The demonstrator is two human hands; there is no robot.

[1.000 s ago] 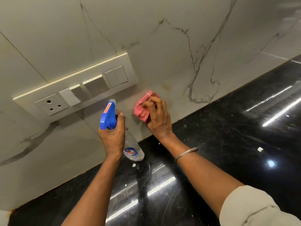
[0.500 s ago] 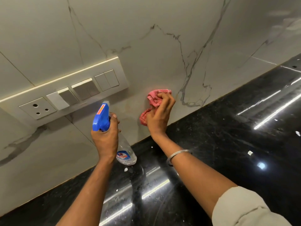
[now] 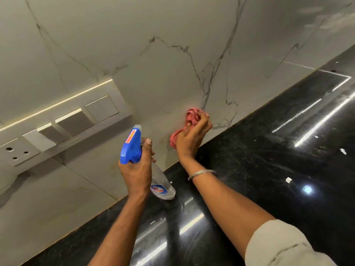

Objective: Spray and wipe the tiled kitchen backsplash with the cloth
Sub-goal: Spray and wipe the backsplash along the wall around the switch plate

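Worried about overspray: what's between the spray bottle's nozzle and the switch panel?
Only bare backsplash tile separates spray bottle and switch panel, per the head view.

Single head-worn wide-angle view, looking forward and down from just behind both forearms. Tilted, so the white grey-veined marble-look tiled backsplash [image 3: 172, 54] slants across the upper frame, close beyond the right hand [image 3: 192, 137]. Glossy black stone counter [image 3: 269, 150] below and right of that hand. Bent lines at the edges from the lens. No second view to share.
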